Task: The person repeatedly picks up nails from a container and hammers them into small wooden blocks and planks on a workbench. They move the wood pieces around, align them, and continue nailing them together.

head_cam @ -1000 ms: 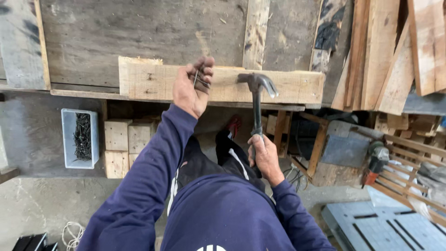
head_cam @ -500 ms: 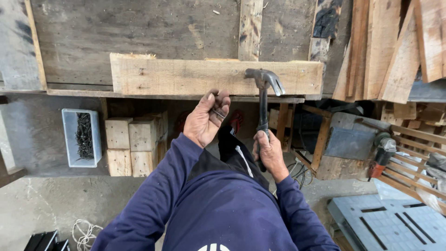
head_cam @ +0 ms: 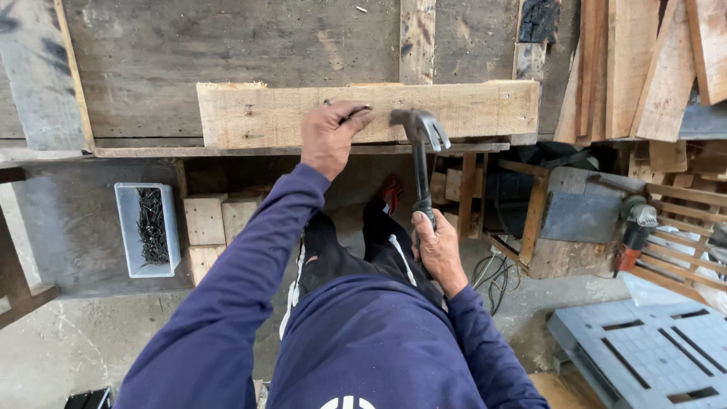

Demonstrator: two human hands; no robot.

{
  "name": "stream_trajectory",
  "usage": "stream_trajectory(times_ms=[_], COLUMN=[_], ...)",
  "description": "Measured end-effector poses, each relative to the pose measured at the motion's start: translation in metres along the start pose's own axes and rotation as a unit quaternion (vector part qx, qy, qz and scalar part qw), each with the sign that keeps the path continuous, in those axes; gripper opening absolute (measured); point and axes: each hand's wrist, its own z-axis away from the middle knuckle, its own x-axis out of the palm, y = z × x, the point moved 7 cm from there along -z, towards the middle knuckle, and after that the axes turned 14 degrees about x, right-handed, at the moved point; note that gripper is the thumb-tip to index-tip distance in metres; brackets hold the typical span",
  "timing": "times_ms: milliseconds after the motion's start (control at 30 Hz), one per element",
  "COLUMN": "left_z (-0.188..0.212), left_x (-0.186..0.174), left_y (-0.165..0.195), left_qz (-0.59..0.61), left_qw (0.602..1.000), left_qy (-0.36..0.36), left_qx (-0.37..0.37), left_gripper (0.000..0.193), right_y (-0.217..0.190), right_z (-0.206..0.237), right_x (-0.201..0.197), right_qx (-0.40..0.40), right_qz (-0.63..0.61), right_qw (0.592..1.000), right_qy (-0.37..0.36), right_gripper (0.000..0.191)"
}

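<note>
Fingers of left hand (head_cam: 330, 136) pinch dark nails (head_cam: 354, 114) against rough pale plank (head_cam: 257, 113) on grey bench; right hand (head_cam: 437, 250) clamps steel claw hammer (head_cam: 419, 155), head just beside.

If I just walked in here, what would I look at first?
Probably the claw hammer, held up by the right hand with its head just in front of the pale wooden plank lying across the workbench. Right beside it, the left hand rests on that plank with dark nails pinched in its fingers. Down to the left, a clear tub of dark nails sits on the floor.
</note>
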Motion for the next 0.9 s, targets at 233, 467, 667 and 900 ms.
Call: stream_trajectory(times_ms=[233, 467, 667, 900], left_z=[-0.002, -0.004, -0.041, -0.055], left_x=[0.007, 0.003, -0.028, -0.024], left_y=[-0.002, 0.003, 0.0, 0.0], left_qz=[0.022, -0.091, -0.295, -0.491], left_qw=[0.988, 0.972, 0.94, 0.855], left_qy=[-0.087, -0.158, -0.074, -0.041], left_qx=[0.13, 0.149, 0.154, 0.164], left_gripper=[0.021, 0.015, 0.034, 0.026], right_y=[-0.029, -0.047, -0.068, -0.002], right_z=[0.05, 0.069, 0.099, 0.031], right_x=[0.019, 0.027, 0.022, 0.024], right_qx=[-0.085, -0.046, -0.289, -0.052], right_qz=[0.011, 0.069, -0.097, 0.013], right_qw=[0.996, 0.995, 0.951, 0.998], right_qy=[0.012, 0.048, -0.041, 0.038], right_gripper=[0.035, 0.036, 0.044, 0.046])
